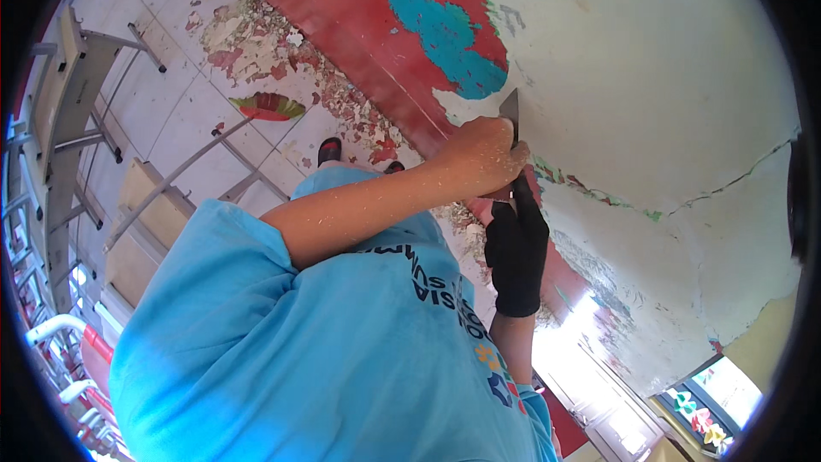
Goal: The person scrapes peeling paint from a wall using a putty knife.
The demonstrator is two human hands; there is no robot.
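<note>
Two hands gripping a scraper against a peeling wall, centre of the frame.

The bare, dust-flecked left hand (pixel 483 156) is closed around the scraper (pixel 510 111) handle; the black-gloved right hand (pixel 516 248) clamps it just below. The flat, dark metal blade juts above the fingers, its tip touching the wall (pixel 650 60). There, cracked cream plaster meets flaking red and turquoise paint. Paint chips (pixel 256 34) litter the tiled floor at upper left.

Scraper (pixel 510 109): dark flat metal blade, tip up, pressed against wall (pixel 650 77). Handle hidden in the grip. Wall paint is flaking: white, red, teal patches.
</note>
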